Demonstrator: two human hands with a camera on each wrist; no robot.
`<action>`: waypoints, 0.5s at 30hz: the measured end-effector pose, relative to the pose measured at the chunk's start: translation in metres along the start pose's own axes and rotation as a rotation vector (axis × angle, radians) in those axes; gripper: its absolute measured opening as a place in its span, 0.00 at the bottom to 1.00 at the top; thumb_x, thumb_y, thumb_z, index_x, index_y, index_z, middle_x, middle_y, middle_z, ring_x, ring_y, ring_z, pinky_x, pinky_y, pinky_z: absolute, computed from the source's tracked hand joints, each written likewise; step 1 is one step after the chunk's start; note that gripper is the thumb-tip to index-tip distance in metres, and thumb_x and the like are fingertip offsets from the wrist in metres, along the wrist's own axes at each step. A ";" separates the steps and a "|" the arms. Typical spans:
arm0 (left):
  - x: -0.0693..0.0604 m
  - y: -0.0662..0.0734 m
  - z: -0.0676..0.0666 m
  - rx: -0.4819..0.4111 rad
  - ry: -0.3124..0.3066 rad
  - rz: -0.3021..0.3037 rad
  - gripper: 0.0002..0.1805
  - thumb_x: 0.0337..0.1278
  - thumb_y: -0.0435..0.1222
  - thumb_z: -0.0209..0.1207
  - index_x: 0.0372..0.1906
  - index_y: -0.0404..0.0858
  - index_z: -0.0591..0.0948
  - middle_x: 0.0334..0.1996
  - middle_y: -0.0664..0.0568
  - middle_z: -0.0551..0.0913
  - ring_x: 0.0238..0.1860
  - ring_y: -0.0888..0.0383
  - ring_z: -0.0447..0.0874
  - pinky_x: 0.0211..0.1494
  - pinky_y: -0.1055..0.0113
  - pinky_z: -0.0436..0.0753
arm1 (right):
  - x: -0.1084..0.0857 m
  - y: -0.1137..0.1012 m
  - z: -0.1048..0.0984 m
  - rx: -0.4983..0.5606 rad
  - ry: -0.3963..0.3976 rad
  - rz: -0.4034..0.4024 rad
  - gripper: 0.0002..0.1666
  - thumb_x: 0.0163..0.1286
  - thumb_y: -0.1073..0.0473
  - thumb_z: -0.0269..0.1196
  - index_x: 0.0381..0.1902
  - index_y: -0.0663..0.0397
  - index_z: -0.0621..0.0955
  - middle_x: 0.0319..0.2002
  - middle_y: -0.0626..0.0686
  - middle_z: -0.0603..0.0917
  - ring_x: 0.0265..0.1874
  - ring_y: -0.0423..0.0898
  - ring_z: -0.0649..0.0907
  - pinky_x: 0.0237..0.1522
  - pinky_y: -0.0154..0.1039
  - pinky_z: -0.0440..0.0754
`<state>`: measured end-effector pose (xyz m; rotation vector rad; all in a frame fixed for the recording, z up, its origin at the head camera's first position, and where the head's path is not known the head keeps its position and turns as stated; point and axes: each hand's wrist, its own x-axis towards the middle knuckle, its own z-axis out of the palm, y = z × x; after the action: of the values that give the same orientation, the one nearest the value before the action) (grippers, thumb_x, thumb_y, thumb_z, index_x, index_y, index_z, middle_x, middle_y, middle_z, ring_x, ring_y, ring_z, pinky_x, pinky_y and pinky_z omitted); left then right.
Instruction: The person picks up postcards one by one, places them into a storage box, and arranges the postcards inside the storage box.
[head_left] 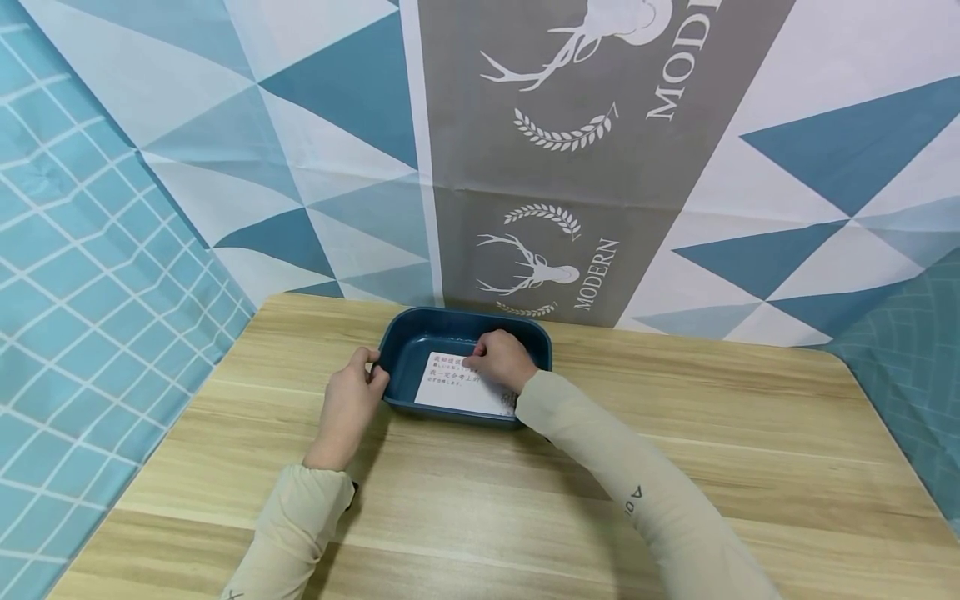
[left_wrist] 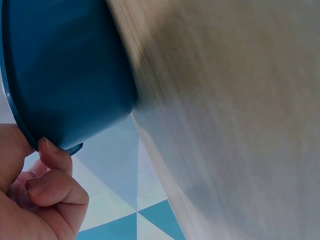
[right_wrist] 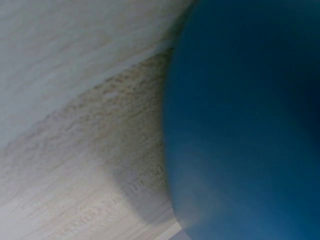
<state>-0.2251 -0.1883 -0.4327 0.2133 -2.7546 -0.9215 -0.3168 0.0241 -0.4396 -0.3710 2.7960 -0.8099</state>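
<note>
A dark blue rectangular plastic tub [head_left: 408, 313] with rounded corners stands at the table's far edge. Inside it is a white card [head_left: 442, 392] printed with lines of East Asian characters and a dark patterned patch at its lower right. My left hand [head_left: 351, 400] pinches the tub's left rim between thumb and curled fingers; the left wrist view shows this hand [left_wrist: 47, 192] on the rim of the tub [left_wrist: 65, 70]. Reaching over the right side, my right hand [head_left: 504, 360] pinches the card near its upper edge, covering part of it. Only the tub's outer wall [right_wrist: 240, 125] shows in the right wrist view, without the hand.
The tub stands on a wood-grain table [head_left: 465, 500]. Directly behind it hangs a patterned cloth [head_left: 337, 175] with triangles, deer heads and lettering. Blue grid-patterned cloth [head_left: 90, 250] runs along the left side of the table.
</note>
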 end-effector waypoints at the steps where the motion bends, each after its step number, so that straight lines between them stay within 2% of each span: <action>1: 0.000 0.000 0.000 0.000 -0.001 -0.001 0.16 0.56 0.32 0.50 0.50 0.32 0.75 0.17 0.48 0.74 0.19 0.54 0.68 0.25 0.66 0.67 | 0.000 0.000 0.000 -0.001 -0.004 0.002 0.13 0.60 0.48 0.65 0.24 0.51 0.80 0.28 0.48 0.79 0.28 0.44 0.75 0.30 0.34 0.70; 8: -0.001 0.000 0.000 -0.001 0.008 0.014 0.16 0.55 0.32 0.50 0.49 0.32 0.75 0.19 0.47 0.75 0.21 0.54 0.69 0.26 0.65 0.68 | 0.001 0.001 0.001 -0.001 -0.016 0.000 0.12 0.61 0.50 0.64 0.27 0.52 0.81 0.29 0.49 0.79 0.29 0.44 0.75 0.28 0.33 0.70; 15: 0.000 0.001 -0.001 -0.006 -0.016 -0.003 0.16 0.57 0.32 0.50 0.50 0.31 0.75 0.22 0.44 0.78 0.23 0.54 0.71 0.27 0.66 0.68 | 0.001 0.001 0.000 0.009 -0.025 0.006 0.11 0.62 0.51 0.64 0.28 0.53 0.81 0.30 0.49 0.80 0.29 0.44 0.76 0.28 0.33 0.71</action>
<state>-0.2247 -0.1884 -0.4312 0.2096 -2.7662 -0.9366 -0.3175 0.0244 -0.4403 -0.3685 2.7682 -0.8101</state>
